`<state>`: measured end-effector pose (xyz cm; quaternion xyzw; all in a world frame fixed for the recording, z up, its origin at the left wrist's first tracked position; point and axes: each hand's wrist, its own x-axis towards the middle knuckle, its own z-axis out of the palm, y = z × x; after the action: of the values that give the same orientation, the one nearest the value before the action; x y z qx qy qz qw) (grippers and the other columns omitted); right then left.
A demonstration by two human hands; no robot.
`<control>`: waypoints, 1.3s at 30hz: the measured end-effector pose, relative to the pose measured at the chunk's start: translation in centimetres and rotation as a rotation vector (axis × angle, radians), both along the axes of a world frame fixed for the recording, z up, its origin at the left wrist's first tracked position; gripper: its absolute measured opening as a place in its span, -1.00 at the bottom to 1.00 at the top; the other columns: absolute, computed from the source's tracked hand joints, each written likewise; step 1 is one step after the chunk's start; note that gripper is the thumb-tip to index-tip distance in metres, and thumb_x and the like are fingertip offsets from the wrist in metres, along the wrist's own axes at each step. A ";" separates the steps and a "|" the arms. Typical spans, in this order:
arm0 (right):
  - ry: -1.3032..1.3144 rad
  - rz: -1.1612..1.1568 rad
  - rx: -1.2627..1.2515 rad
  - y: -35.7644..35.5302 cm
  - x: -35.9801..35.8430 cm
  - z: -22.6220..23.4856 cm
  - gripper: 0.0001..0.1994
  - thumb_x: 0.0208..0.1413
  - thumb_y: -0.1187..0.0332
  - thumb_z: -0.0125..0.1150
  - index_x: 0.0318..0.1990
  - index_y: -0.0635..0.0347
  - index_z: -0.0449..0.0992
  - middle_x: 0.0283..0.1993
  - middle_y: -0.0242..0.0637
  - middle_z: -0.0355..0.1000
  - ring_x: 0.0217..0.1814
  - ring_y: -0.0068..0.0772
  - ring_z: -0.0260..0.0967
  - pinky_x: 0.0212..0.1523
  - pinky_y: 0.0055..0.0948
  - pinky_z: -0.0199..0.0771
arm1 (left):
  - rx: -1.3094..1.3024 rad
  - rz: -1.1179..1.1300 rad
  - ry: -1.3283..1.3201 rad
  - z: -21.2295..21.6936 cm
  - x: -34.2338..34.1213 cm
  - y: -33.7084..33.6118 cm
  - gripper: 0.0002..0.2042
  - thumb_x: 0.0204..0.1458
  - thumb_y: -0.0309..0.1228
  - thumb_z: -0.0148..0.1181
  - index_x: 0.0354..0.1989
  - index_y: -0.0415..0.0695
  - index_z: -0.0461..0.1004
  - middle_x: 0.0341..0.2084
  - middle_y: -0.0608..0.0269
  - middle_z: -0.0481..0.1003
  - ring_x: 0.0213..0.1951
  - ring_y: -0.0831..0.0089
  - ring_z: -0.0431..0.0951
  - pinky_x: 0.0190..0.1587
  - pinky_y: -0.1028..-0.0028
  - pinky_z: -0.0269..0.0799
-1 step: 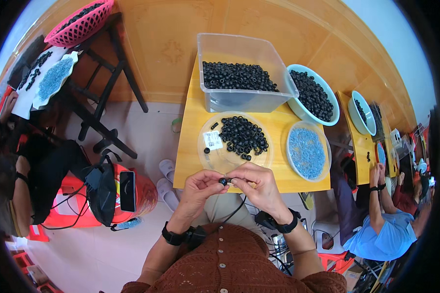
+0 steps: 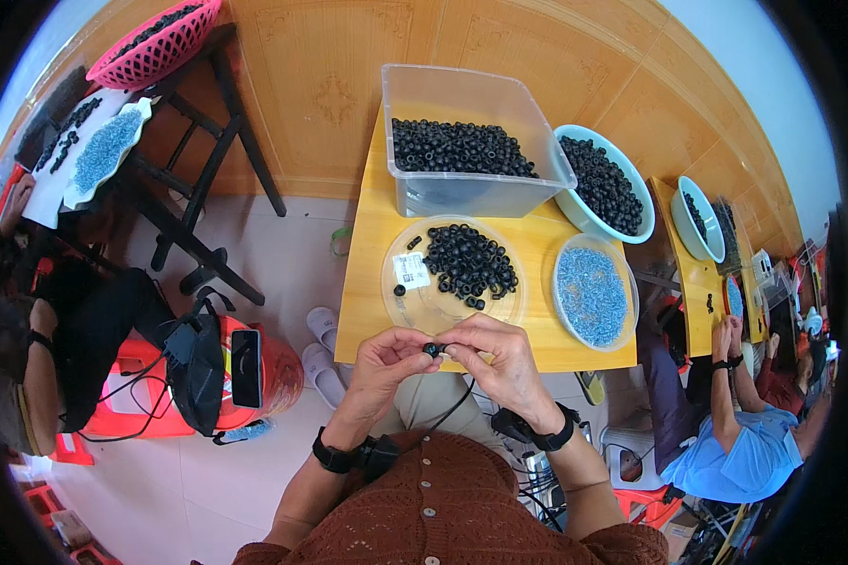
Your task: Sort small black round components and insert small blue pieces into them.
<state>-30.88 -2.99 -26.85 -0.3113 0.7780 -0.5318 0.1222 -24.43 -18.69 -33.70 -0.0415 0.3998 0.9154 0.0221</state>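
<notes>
Just off the front edge of the yellow table, my two hands meet over my lap. My left hand (image 2: 394, 364) is closed, thumb and finger pinching a small round black part (image 2: 432, 349). My right hand (image 2: 496, 356) pinches at the right side of the same part; whether a second small piece is between its fingertips is too small to tell. Beyond my fingers, a clear round lid (image 2: 407, 306) with a white label bears a pile of similar black ring-shaped parts (image 2: 466, 264). To its right stands a clear round tub (image 2: 634, 311) of small light-blue pieces (image 2: 589, 297).
A clear plastic bin (image 2: 471, 198) and a pale-blue bowl (image 2: 647, 226), both with black parts, stand at the table's back. Co-workers sit at either side. At left are a pink basket (image 2: 165, 54), a dark stool (image 2: 198, 141) and a phone (image 2: 246, 367) on a red seat.
</notes>
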 end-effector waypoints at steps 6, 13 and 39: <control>0.207 -0.043 0.043 -0.7 0.8 0.3 -0.86 -0.11 0.59 0.15 -0.33 0.30 0.53 -0.40 -0.18 0.43 -0.39 -0.31 0.41 -0.38 -0.48 0.40 | -0.041 0.024 0.033 -0.3 0.1 -0.1 -0.80 -0.08 -0.60 0.15 -0.22 -0.25 0.42 -0.38 0.22 0.50 -0.33 0.53 0.51 -0.21 0.57 0.43; 0.295 -0.023 0.089 -0.9 1.2 -0.3 -0.83 -0.10 0.65 0.09 -0.30 0.35 0.48 -0.41 -0.14 0.39 -0.41 -0.21 0.42 -0.42 -0.43 0.42 | -0.111 0.042 0.040 -0.5 0.2 0.0 -0.80 -0.11 -0.66 0.14 -0.26 -0.27 0.43 -0.36 0.18 0.50 -0.31 0.50 0.52 -0.20 0.52 0.46; 0.263 -0.280 0.201 -1.5 2.8 -3.9 -0.77 -0.26 0.71 0.04 -0.36 0.35 0.49 -0.44 -0.11 0.35 -0.41 -0.06 0.37 -0.42 -0.32 0.38 | -0.430 0.207 -0.013 -2.5 0.0 1.8 -0.88 -0.11 -0.66 0.14 -0.35 -0.31 0.46 -0.43 0.28 0.49 -0.38 0.62 0.46 -0.28 0.64 0.40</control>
<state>-28.04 -4.53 -30.72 -0.2534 0.8720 -0.4180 -0.0250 -24.45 -16.89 -36.17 -0.0919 0.5792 0.8061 -0.0788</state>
